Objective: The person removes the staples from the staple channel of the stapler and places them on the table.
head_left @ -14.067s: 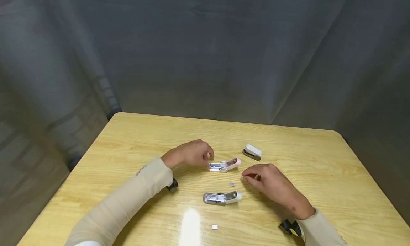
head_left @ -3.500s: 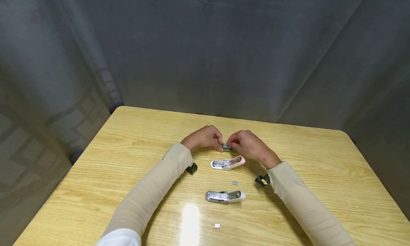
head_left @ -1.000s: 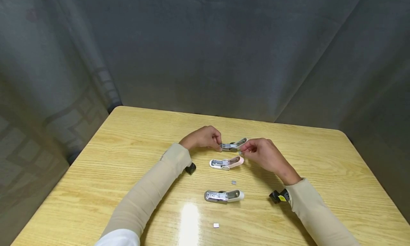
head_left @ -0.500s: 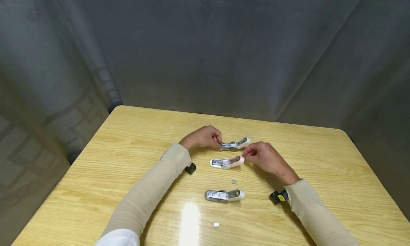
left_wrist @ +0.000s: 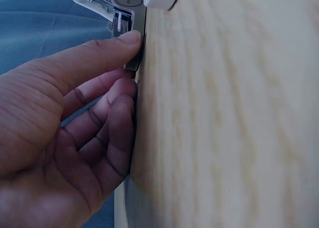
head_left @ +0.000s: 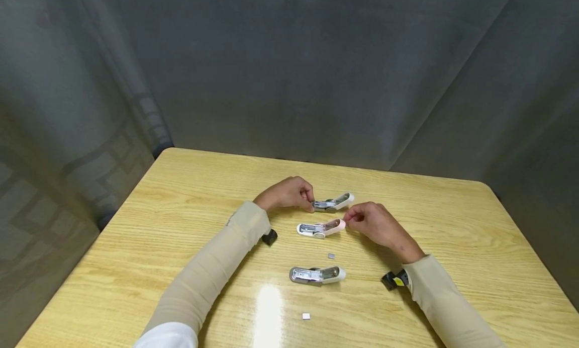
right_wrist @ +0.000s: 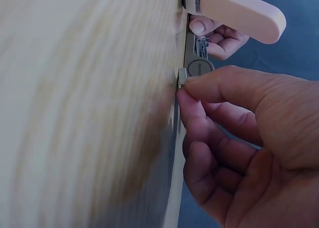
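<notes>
My left hand [head_left: 289, 193] pinches the front end of the grey base of the farthest stapler [head_left: 332, 203], whose white top is swung up; thumb and fingers grip it in the left wrist view. Between thumb and forefinger my right hand [head_left: 377, 225] pinches a small strip of staples [right_wrist: 182, 76], low at the table beside that stapler's base. In the head view the strip is hidden by the fingers. Just left of the right fingertips lies a pink-and-white stapler [head_left: 318, 228], spread open. Nearer the front rests another opened stapler [head_left: 316, 275], grey and white.
Two loose strips of staples lie on the wooden table [head_left: 217, 297]: a grey one [head_left: 331, 256] between the two nearer staplers and a whitish one [head_left: 306, 316] at the front. Dark curtains [head_left: 289, 76] hang past the table's far and side edges.
Earlier the far stapler was closed and untouched; now it is open and held by my left hand. My right hand has moved off it, down and right, with a staple strip.
</notes>
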Demonstrator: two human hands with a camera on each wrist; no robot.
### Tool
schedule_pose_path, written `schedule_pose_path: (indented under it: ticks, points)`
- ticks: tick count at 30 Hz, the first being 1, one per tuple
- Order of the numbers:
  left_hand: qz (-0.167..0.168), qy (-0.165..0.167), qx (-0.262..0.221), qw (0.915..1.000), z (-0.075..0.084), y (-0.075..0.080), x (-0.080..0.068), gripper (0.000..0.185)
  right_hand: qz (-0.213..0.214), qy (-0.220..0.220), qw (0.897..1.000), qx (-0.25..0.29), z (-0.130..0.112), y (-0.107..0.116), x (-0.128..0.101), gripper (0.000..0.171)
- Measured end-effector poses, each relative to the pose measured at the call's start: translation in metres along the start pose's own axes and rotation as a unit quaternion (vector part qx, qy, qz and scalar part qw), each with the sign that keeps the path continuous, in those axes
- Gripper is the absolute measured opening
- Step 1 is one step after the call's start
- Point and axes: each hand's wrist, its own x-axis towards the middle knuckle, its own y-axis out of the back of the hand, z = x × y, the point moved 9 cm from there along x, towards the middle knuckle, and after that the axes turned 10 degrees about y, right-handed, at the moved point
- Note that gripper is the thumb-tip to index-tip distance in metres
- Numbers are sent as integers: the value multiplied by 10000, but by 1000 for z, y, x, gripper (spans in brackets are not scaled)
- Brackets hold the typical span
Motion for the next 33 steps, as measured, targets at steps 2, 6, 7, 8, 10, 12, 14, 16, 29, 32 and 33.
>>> schedule_pose_path:
  ticks: [2, 6, 7, 8, 10, 12, 14, 16, 29, 32, 33]
  points:
    - [-14, 24, -10, 10000, 0, -1, 1, 11, 5, 9, 10000, 26, 1, 0, -1, 11]
    - [-62, 117, -2, 9999, -3, -2, 0, 11, 39, -28, 10000, 60, 3, -2, -3, 11]
    - [-75, 130, 3, 9999, -3, -2, 0, 11, 42, -37, 10000, 60, 3, -2, -3, 12]
    - [-72, 138, 15, 9999, -4, -2, -1, 11, 44, -38, 10000, 60, 3, -3, -4, 12]
    - [-43, 126, 46, 9999, -4, -2, -1, 12, 61, -14, 10000, 26, 2, -2, -4, 12]
    - [4, 111, 59, 9999, -4, -2, -1, 11, 75, 27, 10000, -29, 1, -1, -4, 12]
    - [39, 103, 60, 9999, -5, -2, -2, 12, 86, 72, 9999, -73, 0, -1, -5, 12]
    - [47, 117, 47, 9999, -6, -2, -3, 12, 101, 89, 9999, -96, -1, 0, -5, 11]
    - [75, 115, 82, 9999, -10, -3, -6, 12, 432, 302, 9979, -363, -4, 8, -7, 12]
    - [67, 108, 119, 9998, -14, -5, -9, 14, 279, 317, 9988, -266, -3, 5, -9, 29]
    - [57, 116, 116, 9998, -15, -6, -10, 16, 222, 274, 9990, -280, -3, 5, -10, 37]
